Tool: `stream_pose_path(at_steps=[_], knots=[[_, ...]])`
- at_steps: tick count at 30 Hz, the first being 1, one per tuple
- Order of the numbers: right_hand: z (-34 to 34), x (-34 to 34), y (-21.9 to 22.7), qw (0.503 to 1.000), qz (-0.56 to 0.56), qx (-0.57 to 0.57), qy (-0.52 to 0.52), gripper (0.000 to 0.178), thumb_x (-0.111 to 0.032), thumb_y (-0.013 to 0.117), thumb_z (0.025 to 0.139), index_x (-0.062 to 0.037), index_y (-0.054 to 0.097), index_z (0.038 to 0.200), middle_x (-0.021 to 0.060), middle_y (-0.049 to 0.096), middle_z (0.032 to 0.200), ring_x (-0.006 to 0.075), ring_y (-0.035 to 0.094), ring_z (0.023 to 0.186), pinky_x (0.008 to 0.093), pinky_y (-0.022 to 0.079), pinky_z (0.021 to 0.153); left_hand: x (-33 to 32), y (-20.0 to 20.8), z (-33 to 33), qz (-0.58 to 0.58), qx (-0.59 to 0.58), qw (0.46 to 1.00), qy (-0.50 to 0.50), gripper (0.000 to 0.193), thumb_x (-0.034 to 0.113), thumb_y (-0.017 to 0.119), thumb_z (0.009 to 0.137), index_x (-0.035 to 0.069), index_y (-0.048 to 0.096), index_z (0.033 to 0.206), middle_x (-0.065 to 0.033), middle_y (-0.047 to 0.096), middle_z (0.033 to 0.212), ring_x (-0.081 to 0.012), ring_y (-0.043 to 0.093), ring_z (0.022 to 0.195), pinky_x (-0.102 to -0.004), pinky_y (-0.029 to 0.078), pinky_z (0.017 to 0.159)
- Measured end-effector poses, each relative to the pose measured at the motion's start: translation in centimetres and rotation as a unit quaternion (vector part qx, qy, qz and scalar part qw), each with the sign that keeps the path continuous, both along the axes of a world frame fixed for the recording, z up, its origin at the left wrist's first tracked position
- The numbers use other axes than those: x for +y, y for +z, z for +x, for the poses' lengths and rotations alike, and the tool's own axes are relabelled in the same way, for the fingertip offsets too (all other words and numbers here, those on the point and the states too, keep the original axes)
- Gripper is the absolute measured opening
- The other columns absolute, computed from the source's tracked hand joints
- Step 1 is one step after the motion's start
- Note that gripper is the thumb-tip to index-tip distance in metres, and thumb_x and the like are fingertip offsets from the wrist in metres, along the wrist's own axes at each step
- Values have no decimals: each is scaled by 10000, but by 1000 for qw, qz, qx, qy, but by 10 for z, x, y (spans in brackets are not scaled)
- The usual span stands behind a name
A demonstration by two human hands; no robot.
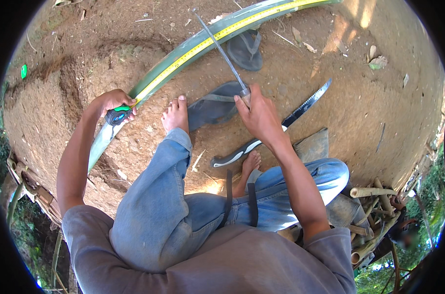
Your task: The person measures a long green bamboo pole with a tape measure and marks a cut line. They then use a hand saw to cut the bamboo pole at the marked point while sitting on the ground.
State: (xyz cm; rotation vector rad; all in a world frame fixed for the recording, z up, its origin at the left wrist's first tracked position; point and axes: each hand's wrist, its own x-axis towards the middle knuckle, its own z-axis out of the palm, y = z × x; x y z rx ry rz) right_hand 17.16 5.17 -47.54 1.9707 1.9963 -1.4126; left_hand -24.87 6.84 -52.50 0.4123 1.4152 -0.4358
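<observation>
One green bamboo pole [101, 146] curved across the ground, from nine o'clock round to one. At ten o'clock the left hand [115, 104] clasped a single tape measure [117, 115] against it, fingers curled round the case. At one o'clock the right hand [258, 111] had its fingers wrapped round the wooden handle of one knife [223, 52], whose thin blade pointed toward twelve, across the tape.

I counted two dark sandals [215, 105], both toward twelve, and two bare feet [176, 115], one at ten and the other at four. One folding saw [306, 107] lay opened out on the soil, its toothed blade toward two. A small green object [24, 71] sat far off at ten.

The black-and-green case held the coiled end of one yellow tape [183, 59], drawn out along the pole.

The pole's far end ran out of sight at one. I couldn't tell whether the knife touched the tape. The right wrist hid part of the saw, and the cut bamboo pieces [372, 192] at four overlapped too much to count
</observation>
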Motion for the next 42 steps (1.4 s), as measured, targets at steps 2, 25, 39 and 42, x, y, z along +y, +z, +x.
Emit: stream_pose_path(at_steps=[2, 25, 39, 42], knots=[[-1, 1, 2, 1000, -5, 2, -2, 383, -288, 586, 988, 65, 479, 1090, 339, 659, 814, 552, 636, 818, 601, 491, 726, -2, -3, -3, 2, -4, 1000, -12, 328, 234, 544, 1041, -64, 668, 986, -153, 697, 842, -222, 685, 679, -331, 568, 570], [-12, 29, 13, 1000, -23, 6, 11, 351, -258, 593, 983, 76, 487, 1015, 344, 658, 860, 540, 637, 857, 581, 488, 734, -6, -10, -11, 7, -19, 1000, 17, 357, 257, 585, 1025, -78, 694, 967, -195, 718, 874, -241, 710, 712, -348, 587, 595], [28, -3, 21, 963, 25, 114, -242, 335, -339, 591, 1015, -11, 525, 1043, 68, 562, 672, 197, 571, 550, 366, 454, 485, -23, -5, -11, 96, -28, 995, 3, 343, 281, 570, 1035, -29, 695, 957, -148, 720, 865, -200, 694, 687, -331, 583, 630], [72, -22, 22, 891, 15, 155, -426, 270, -338, 572, 1027, -76, 508, 1028, 10, 499, 675, 123, 516, 526, 316, 418, 418, -40, 4, 7, 205, -48, 976, -55, 305, 275, 572, 1030, 13, 718, 973, -143, 742, 921, -189, 706, 735, -321, 593, 695]])
